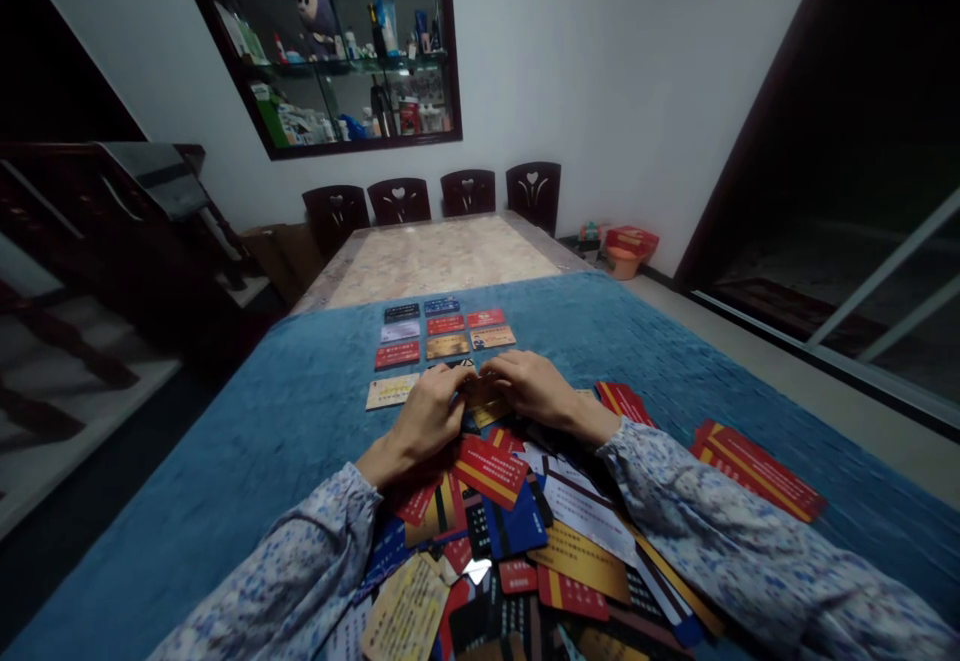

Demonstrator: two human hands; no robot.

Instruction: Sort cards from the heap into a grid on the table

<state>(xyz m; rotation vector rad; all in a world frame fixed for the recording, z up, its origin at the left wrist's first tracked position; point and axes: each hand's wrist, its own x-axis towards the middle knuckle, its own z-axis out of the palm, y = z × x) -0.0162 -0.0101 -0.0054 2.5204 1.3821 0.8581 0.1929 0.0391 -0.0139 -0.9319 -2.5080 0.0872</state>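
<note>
My left hand (431,409) and my right hand (536,389) meet over the blue cloth, fingers curled and fingertips nearly touching. Both are closed around a gold card (491,413), which the fingers mostly hide. A black card (456,365) is partly covered by my left fingers. Beyond them, cards lie in rough rows, among them a cream card (392,391), a red card (397,354), another gold card (448,345) and a dark blue card (442,306). Between my forearms spreads a loose, overlapping heap of red, blue, black, white and gold cards, with a red card (491,469) on top.
The blue cloth (300,421) covers the near part of a long table (442,256). Right of my right forearm lie red cards (757,466). Several dark chairs (469,193) stand at the far end, under a wall shelf (360,66). An orange bucket (624,261) sits on the floor.
</note>
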